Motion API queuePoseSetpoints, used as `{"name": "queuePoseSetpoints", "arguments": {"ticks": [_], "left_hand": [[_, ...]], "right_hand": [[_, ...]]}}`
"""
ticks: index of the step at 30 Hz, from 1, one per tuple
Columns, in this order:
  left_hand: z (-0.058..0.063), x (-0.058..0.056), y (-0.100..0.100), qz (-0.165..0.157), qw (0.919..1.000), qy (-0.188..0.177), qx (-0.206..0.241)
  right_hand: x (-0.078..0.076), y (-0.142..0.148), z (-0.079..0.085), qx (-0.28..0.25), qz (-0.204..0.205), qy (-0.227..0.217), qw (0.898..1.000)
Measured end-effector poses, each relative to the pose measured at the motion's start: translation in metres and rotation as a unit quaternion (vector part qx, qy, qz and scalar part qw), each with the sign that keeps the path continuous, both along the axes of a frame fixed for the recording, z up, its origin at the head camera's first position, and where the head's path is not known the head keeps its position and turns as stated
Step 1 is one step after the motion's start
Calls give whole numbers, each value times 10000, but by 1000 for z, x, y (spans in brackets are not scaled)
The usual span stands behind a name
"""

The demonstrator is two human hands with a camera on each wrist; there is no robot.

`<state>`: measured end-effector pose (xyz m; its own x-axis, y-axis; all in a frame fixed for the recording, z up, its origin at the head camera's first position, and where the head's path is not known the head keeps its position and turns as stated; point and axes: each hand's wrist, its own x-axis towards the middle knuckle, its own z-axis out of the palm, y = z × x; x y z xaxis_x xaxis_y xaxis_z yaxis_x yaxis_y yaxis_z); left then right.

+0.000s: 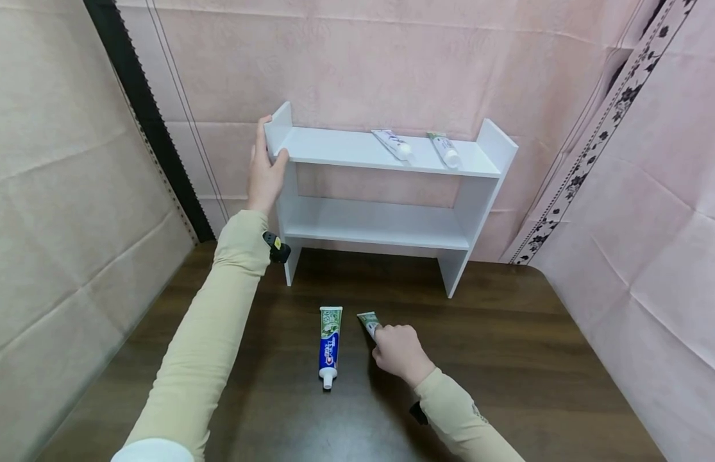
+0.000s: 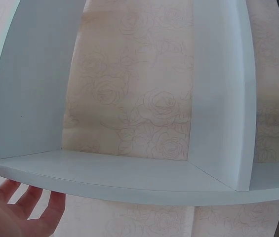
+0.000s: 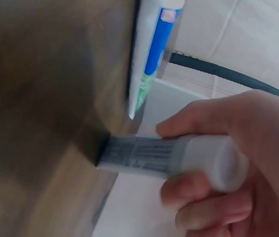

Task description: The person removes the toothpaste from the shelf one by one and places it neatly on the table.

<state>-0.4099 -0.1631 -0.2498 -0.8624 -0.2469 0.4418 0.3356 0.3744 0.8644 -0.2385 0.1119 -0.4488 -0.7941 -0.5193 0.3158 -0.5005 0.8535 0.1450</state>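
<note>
My left hand (image 1: 266, 172) grips the upper left side panel of a white two-tier shelf (image 1: 369, 221), with the thumb at its front edge; in the left wrist view the fingers (image 2: 55, 210) lie along the panel's outer face. Low over the wooden table, my right hand (image 1: 402, 351) pinches a toothpaste tube (image 1: 369, 322) near its white cap end. The right wrist view shows this tube (image 3: 144, 155) tilted, its flat end close to the tabletop. To its left a blue, green and white toothpaste tube (image 1: 330, 343) lies on the table, cap toward me.
Two more toothpaste tubes, one left (image 1: 394, 145) and one right (image 1: 445, 151), lie on the shelf's upper board, caps forward. The shelf stands at the back of the wooden table (image 1: 507, 359). Pale patterned cloth (image 1: 392, 64) hangs behind it and along both sides.
</note>
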Motion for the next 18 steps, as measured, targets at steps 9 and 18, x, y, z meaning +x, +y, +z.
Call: {"name": "queuePoseSetpoints", "arguments": {"ticks": [9, 18], "left_hand": [[0, 2, -2, -23, 10000, 38, 44], [0, 2, -1, -47, 10000, 11, 17]], "right_hand": [[2, -6, -14, 95, -226, 333, 9991], [8, -12, -18, 423, -257, 82, 9987]]}}
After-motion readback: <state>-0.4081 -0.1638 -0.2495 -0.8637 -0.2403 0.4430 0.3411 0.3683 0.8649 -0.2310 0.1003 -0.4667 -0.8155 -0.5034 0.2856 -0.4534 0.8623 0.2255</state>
